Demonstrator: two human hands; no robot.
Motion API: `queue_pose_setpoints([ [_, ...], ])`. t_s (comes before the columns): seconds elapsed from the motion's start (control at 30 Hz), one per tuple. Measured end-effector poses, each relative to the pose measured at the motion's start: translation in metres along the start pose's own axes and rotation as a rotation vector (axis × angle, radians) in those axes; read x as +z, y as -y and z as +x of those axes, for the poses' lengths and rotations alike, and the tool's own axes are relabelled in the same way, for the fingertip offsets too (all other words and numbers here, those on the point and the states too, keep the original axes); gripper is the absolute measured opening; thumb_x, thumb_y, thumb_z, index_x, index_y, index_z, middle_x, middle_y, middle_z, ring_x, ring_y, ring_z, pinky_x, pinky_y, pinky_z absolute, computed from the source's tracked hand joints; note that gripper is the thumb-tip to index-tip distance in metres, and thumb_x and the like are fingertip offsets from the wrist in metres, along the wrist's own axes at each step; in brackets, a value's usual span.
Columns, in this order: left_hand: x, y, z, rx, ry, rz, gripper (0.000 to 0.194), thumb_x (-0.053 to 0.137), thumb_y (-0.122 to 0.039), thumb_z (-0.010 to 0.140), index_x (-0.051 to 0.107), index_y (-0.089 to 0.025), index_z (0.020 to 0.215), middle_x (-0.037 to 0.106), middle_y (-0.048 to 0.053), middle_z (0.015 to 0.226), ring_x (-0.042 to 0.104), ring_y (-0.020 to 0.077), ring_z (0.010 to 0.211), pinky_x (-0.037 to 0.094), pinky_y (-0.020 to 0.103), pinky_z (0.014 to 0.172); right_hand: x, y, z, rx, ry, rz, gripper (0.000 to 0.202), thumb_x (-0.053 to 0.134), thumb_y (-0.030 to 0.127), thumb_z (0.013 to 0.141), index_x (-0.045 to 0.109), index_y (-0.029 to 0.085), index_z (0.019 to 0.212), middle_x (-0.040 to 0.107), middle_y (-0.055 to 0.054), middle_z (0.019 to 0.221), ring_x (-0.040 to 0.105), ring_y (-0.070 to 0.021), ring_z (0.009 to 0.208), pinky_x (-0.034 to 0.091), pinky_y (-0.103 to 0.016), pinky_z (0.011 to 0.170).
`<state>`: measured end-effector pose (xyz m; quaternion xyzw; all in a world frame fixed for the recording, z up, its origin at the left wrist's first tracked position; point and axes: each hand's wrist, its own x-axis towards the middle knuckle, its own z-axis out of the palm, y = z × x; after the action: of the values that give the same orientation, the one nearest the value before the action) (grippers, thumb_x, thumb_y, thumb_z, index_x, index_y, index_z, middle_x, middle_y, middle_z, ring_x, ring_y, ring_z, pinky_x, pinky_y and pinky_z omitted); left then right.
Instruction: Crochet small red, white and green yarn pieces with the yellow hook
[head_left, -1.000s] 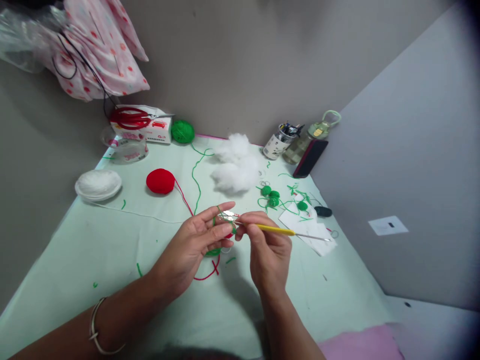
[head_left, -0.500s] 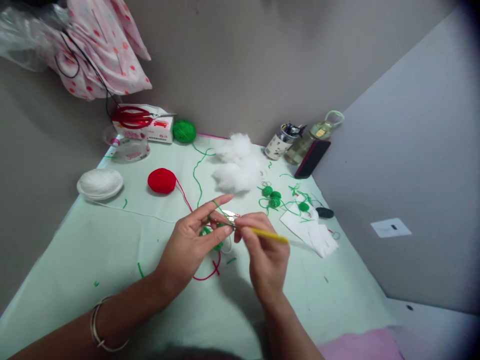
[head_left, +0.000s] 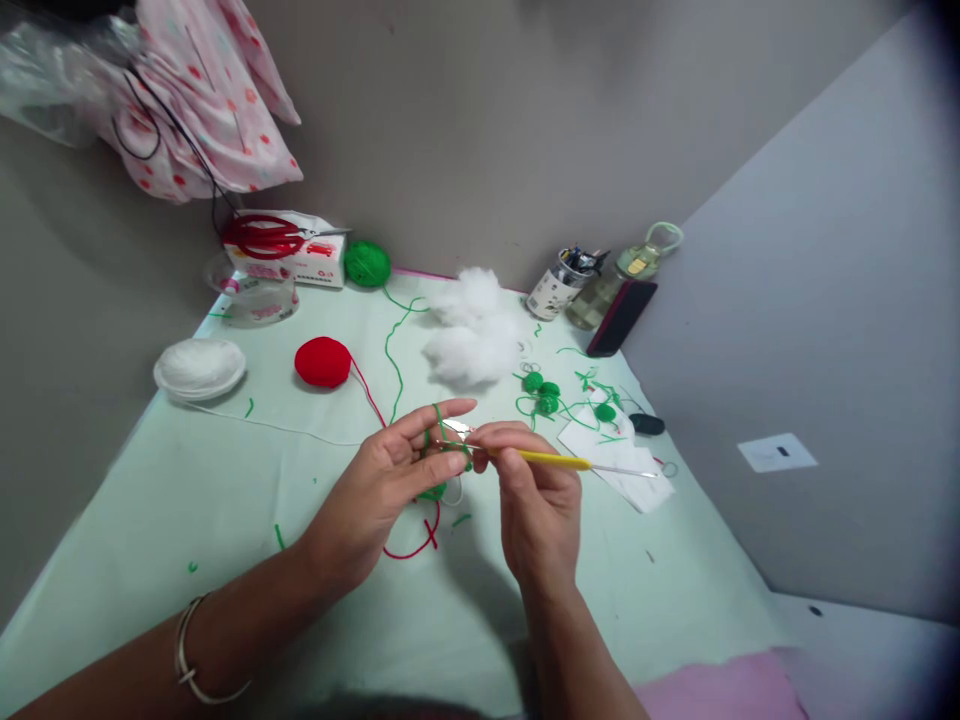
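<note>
My left hand (head_left: 382, 480) pinches a small piece of green crochet work (head_left: 433, 491) between thumb and fingers, and green yarn (head_left: 441, 420) loops over its raised index finger. A crochet hook (head_left: 551, 459) with a yellow handle is gripped in my right hand (head_left: 536, 495). The hook's metal tip reaches into the green loops by my left thumb, while its other thin end points right. Red yarn (head_left: 411, 554) curls on the table below the hands. Part of the green work is hidden behind my left fingers.
White stuffing (head_left: 472, 345) lies behind the hands. A red yarn ball (head_left: 322, 361), white yarn (head_left: 199, 367) and green yarn ball (head_left: 367, 263) sit left. Small green crocheted balls (head_left: 548, 398), paper (head_left: 626, 470), a pen cup (head_left: 556, 288), a bottle (head_left: 596, 300) and a phone (head_left: 622, 318) are right.
The hook has swung to a flatter angle, so its far metal end now shows on the right. My left index finger has lowered slightly with the green yarn over it.
</note>
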<state>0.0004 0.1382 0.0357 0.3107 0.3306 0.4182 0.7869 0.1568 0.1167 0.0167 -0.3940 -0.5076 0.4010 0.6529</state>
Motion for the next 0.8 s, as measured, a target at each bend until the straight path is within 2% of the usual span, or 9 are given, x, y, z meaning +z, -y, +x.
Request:
queue_pose_setpoints([
  [0.2,-0.002,0.0,0.001,-0.016,-0.049,0.032,0.042,0.083,-0.031,0.085,0.074,-0.03,0.126,0.073,-0.001,0.093,0.06,0.0144,0.09,0.042,0.027,0.083,0.003,-0.001,-0.004,-0.032,-0.017,-0.036,0.019,0.064,0.022,0.098,0.081,0.031,0.102,0.075,-0.002,0.093,0.061,-0.0147,0.078,0.05,-0.031,0.069],
  [0.4,-0.005,-0.005,0.003,-0.076,-0.012,-0.062,0.049,0.085,-0.026,0.082,0.072,-0.028,0.13,0.066,-0.003,0.08,0.054,0.0113,0.076,0.039,0.025,0.072,0.001,0.002,-0.003,-0.027,-0.075,-0.101,0.016,0.064,0.025,0.098,0.08,0.028,0.098,0.073,-0.003,0.091,0.063,-0.0149,0.073,0.054,-0.033,0.069],
  [0.57,-0.007,-0.006,0.005,-0.136,0.016,-0.109,0.04,0.082,-0.026,0.085,0.076,-0.021,0.124,0.054,-0.007,0.068,0.041,0.0075,0.06,0.042,0.025,0.077,-0.004,0.004,0.003,0.028,-0.127,0.006,0.017,0.063,0.028,0.098,0.078,0.024,0.093,0.07,-0.002,0.084,0.062,-0.013,0.067,0.053,-0.03,0.064],
  [0.63,-0.005,-0.003,0.005,-0.095,0.004,-0.085,0.041,0.082,-0.026,0.084,0.075,-0.023,0.124,0.057,-0.006,0.072,0.045,0.0085,0.063,0.043,0.026,0.078,-0.003,0.003,0.0,0.05,-0.103,-0.002,0.019,0.061,0.029,0.099,0.078,0.024,0.092,0.069,-0.002,0.081,0.061,-0.0128,0.063,0.053,-0.03,0.061],
  [0.7,-0.002,0.001,0.004,-0.008,-0.041,-0.032,0.05,0.084,-0.024,0.082,0.072,-0.026,0.13,0.064,-0.004,0.079,0.055,0.0116,0.074,0.043,0.026,0.078,0.0,0.0,-0.006,-0.02,-0.06,-0.174,0.018,0.061,0.025,0.099,0.079,0.026,0.098,0.071,-0.003,0.086,0.066,-0.0156,0.071,0.055,-0.033,0.066],
  [0.8,0.001,0.005,0.001,-0.002,-0.058,-0.038,0.06,0.087,-0.023,0.078,0.069,-0.025,0.135,0.067,-0.002,0.083,0.058,0.0128,0.077,0.045,0.026,0.082,0.002,-0.003,-0.016,-0.322,-0.034,-0.527,0.031,0.069,0.014,0.092,0.079,0.035,0.113,0.075,-0.004,0.102,0.07,-0.0213,0.093,0.056,-0.038,0.081],
])
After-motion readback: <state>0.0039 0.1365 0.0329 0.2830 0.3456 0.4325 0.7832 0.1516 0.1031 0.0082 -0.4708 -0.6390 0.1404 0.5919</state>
